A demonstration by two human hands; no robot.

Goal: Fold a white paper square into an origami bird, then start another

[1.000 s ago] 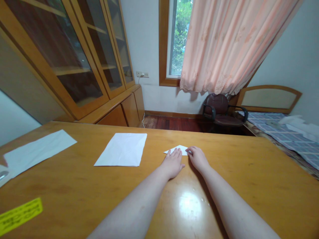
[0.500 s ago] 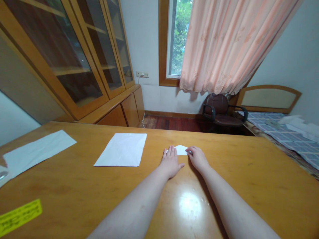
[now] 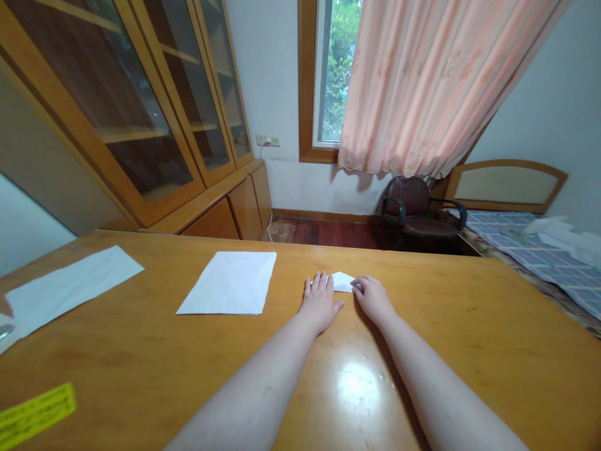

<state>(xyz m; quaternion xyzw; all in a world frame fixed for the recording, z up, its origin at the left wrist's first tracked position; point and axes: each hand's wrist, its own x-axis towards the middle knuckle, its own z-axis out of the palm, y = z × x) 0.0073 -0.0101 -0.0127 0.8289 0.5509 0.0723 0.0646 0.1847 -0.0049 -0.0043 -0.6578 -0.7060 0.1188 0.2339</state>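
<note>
A small folded piece of white paper [image 3: 342, 281] lies on the wooden table [image 3: 422, 326], just past both my hands. My left hand [image 3: 320, 303] lies flat with fingers stretched out, its fingertips covering the paper's left part. My right hand [image 3: 373, 298] rests beside it with fingers curled, its fingertips pressing the paper's right edge.
A flat white sheet [image 3: 230, 283] lies left of my hands. A longer white sheet [image 3: 66, 289] sits at the far left, and a yellow slip [image 3: 32, 414] near the front left edge. Beyond the table stand a glass-door cabinet [image 3: 141, 113], a dark office chair [image 3: 417, 210] and a bed [image 3: 549, 250].
My left hand has slid leftward along the folded paper, covering its left tip. My right hand stays pressed at the right edge.
</note>
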